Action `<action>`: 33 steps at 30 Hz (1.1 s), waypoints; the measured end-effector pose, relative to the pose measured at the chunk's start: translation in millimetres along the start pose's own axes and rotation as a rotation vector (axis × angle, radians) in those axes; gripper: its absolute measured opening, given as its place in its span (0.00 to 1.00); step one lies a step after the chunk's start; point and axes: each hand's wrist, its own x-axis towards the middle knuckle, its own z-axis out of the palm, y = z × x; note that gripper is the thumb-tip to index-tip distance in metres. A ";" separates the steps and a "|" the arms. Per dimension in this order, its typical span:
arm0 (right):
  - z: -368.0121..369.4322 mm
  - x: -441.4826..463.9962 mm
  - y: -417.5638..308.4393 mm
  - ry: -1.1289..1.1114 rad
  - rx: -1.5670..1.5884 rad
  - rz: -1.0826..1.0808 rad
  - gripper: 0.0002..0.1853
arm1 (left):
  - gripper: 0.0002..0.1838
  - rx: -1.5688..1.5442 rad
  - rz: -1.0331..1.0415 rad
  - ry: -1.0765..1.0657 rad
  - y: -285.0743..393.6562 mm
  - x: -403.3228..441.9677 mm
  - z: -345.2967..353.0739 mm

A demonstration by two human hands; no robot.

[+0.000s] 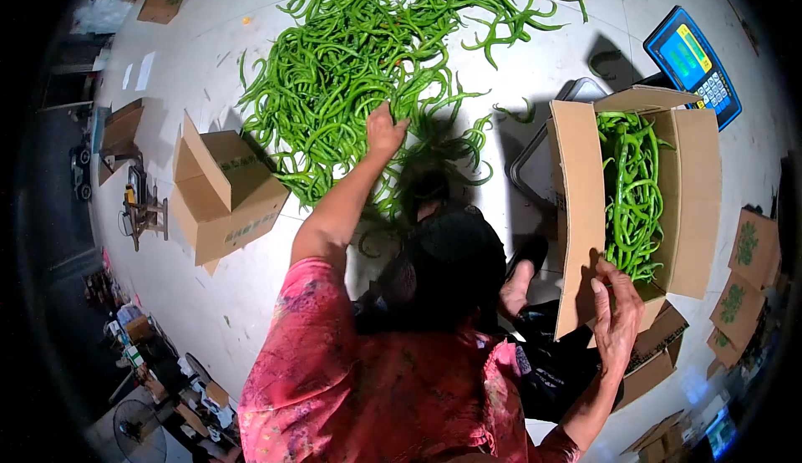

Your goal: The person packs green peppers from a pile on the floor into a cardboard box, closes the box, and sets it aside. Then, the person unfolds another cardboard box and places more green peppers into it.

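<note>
A large heap of long green peppers (pixel 334 87) is spread over the pale tiled floor. My left hand (pixel 386 131) reaches into its near part, fingers curled down among the peppers; what they grip cannot be made out. To the right, an open cardboard box (pixel 579 212) stands on a scale and holds many green peppers (pixel 632 195). At that box's near end is my right hand (pixel 616 308), its fingers apart and bent, the tips by the inner edge, with nothing visible in them.
The scale's blue display (pixel 692 66) stands behind the filled box. An open carton (pixel 225 200) lies left of the heap. A small stool (pixel 144 208) and a fan (pixel 138 429) are further left. Flat cartons (pixel 742 304) lie far right. My feet are between heap and box.
</note>
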 end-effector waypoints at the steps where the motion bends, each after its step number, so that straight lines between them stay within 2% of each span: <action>1: 0.6 -0.2 -0.9 -0.006 0.012 0.010 0.13 | 0.29 0.052 -0.046 -0.008 -0.4 6.6 13.3; 6: 2.9 2.1 0.2 0.006 0.002 -0.027 0.13 | 0.27 0.200 -0.298 -0.154 9.5 17.8 31.9; 7: 3.1 1.8 1.0 0.009 0.002 -0.022 0.13 | 0.24 0.189 -0.271 -0.085 11.5 13.8 28.7; 10: 1.6 0.3 2.6 0.012 -0.004 -0.025 0.13 | 0.20 -0.153 -0.254 -0.034 -2.0 12.5 4.0; 11: 0.2 -1.4 2.4 0.010 -0.009 -0.027 0.13 | 0.15 -0.405 -0.205 0.041 -2.4 6.5 -9.1; 12: -0.5 -2.2 2.1 0.009 -0.013 -0.038 0.13 | 0.10 -0.589 -0.184 -0.067 2.9 5.2 -33.7; 14: -1.8 -3.3 0.1 0.004 -0.021 -0.066 0.14 | 0.07 -0.497 -0.244 -0.228 -0.3 2.4 -74.6; 16: -4.2 -4.2 -3.2 0.001 -0.019 -0.083 0.14 | 0.07 -0.874 -0.478 -0.199 12.1 -0.9 -105.6; 17: -5.0 -5.6 -5.3 0.002 -0.018 -0.088 0.14 | 0.07 -0.951 -0.480 -0.195 21.9 -1.0 -124.5; 21: -7.7 -10.8 -6.2 0.006 0.029 -0.077 0.14 | 0.14 -1.088 -0.443 -0.359 41.4 6.9 -174.7; 25: -12.2 -15.0 -6.5 0.030 0.053 -0.097 0.15 | 0.16 -1.390 -0.281 -0.422 65.0 19.5 -201.7; 30: -16.0 -19.5 6.1 0.089 0.094 -0.112 0.15 | 0.20 -1.555 -0.145 -0.533 137.4 22.7 -238.7; 32: -18.8 -21.7 8.4 0.106 0.110 -0.145 0.15 | 0.18 -1.634 -0.054 -0.566 176.7 22.0 -253.8; 33: -20.9 -22.8 7.7 0.102 0.141 -0.142 0.15 | 0.19 -1.700 -0.021 -0.654 199.5 18.4 -263.7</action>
